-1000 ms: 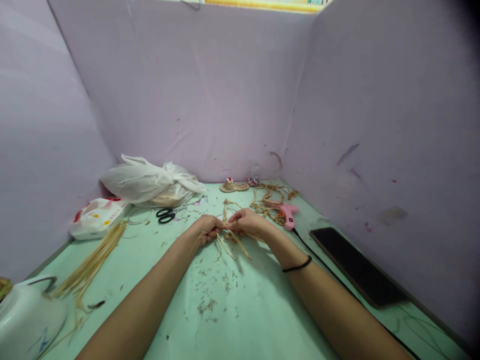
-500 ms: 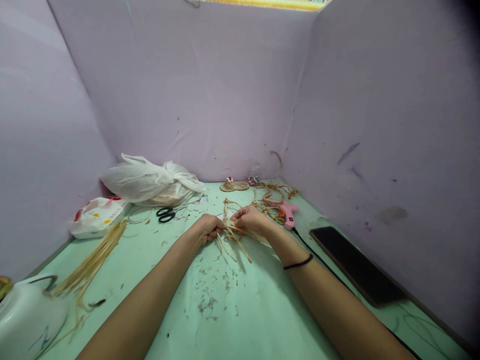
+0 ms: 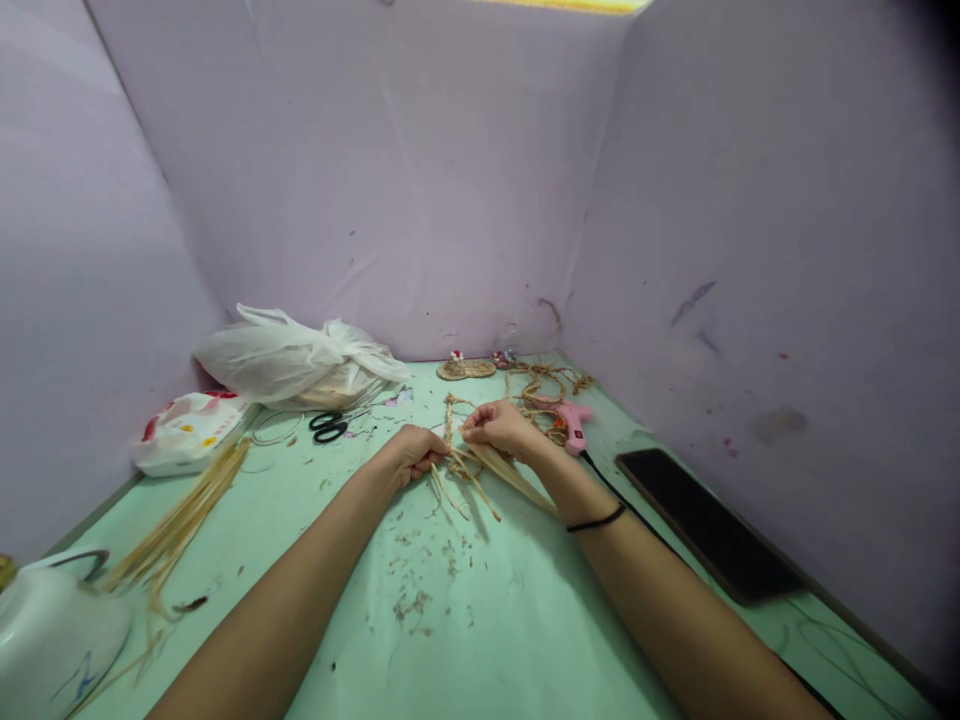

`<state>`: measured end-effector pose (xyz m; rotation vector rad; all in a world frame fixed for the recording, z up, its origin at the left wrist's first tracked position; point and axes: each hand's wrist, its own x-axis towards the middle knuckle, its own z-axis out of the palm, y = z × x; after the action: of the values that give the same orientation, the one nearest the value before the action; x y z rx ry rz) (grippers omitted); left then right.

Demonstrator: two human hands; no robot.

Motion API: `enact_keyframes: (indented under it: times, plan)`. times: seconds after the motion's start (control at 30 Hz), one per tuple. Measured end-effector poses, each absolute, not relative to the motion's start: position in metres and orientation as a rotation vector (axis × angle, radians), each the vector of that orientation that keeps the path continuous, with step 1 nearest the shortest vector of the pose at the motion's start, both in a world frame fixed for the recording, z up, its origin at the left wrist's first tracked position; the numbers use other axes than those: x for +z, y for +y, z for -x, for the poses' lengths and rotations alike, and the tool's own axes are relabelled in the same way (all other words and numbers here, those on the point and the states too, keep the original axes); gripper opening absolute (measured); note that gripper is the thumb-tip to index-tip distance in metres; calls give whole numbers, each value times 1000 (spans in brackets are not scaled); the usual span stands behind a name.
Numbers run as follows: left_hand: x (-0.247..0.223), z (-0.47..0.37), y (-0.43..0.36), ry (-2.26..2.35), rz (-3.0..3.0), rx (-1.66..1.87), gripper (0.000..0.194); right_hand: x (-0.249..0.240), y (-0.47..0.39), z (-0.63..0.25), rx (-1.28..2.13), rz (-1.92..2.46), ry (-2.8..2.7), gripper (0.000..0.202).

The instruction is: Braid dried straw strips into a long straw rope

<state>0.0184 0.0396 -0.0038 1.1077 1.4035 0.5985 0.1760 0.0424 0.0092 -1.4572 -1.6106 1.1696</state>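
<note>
My left hand (image 3: 415, 455) is closed in a pinch on a small piece of braided straw (image 3: 449, 425) near the middle of the table. Loose straw ends (image 3: 476, 485) fan out below its fingertips toward me. Just right of the braid, my right hand (image 3: 496, 428) has its thumb and fingers pressed together; what they pinch, if anything, is too small to make out. A wide pale straw strip (image 3: 514, 478) runs from the braid under the right hand toward the wrist.
Black-handled scissors (image 3: 328, 427), a white plastic bag (image 3: 300, 360), a tissue pack (image 3: 191, 435) and a straw bundle (image 3: 184, 515) lie left. Behind are a woven straw sole (image 3: 466, 370) and braided cord (image 3: 544, 385). A pink glue gun (image 3: 575, 430) and a phone (image 3: 705, 520) lie right.
My right hand has lifted slightly off the wide straw strip, which now shows more fully beneath it. My left hand keeps its pinch on the braid. The view has shifted slightly.
</note>
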Motion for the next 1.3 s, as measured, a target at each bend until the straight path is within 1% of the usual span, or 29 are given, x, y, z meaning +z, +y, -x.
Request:
enact_keyframes:
  times: [0.2,0.37,0.5,0.63,0.83,1.03,1.17,1.3]
  plan:
    - [-4,-18,39,1402,-1096,606,15,-10,43,-163,1211,1339,-1710,7]
    - [-5,-14,38,1311,-1174,611,12,-8,41,-165,1239,1348,-1662,8]
    - [-6,-12,38,1254,-1241,614,16,-9,42,-164,1211,1366,-1685,8]
    - [-7,-13,38,1281,-1233,637,18,-12,45,-164,1151,1339,-1760,8]
    - [-4,-18,38,1372,-1154,668,13,-6,41,-166,1250,1354,-1697,9]
    - [-4,-21,38,1431,-1134,699,17,-11,39,-159,1129,1468,-1727,5]
    - [-3,-24,36,1469,-1117,727,20,-20,42,-156,996,1458,-1728,11]
    - [-1,-26,34,1480,-1098,746,23,-23,43,-154,858,1467,-1702,12]
